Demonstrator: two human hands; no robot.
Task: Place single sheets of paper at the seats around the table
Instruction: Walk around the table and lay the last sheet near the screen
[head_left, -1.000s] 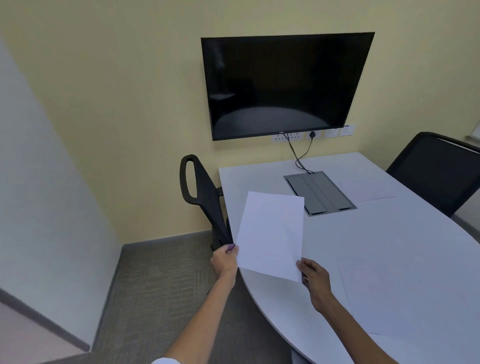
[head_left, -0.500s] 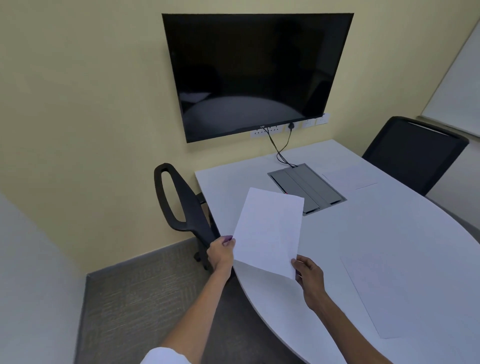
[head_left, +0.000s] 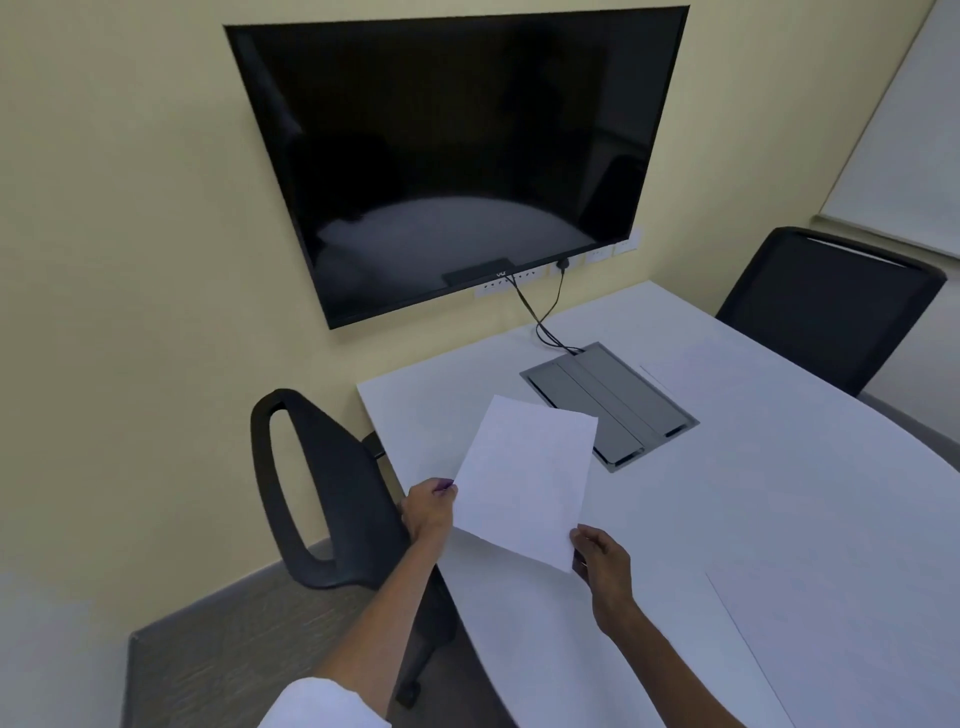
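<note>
Bare table (head_left: 441, 415) beyond; chair (head_left: 332, 499) left, cable box (head_left: 613, 402) right.

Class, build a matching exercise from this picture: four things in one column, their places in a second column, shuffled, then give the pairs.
Things:
1. held sheet
2. screen
3. grey cable box
4. right-hand chair

Places:
A. set into the table top
B. across the table, near the whiteboard
C. between left hand and right hand
D. on the yellow wall

Pairs: 1-C, 2-D, 3-A, 4-B
</note>
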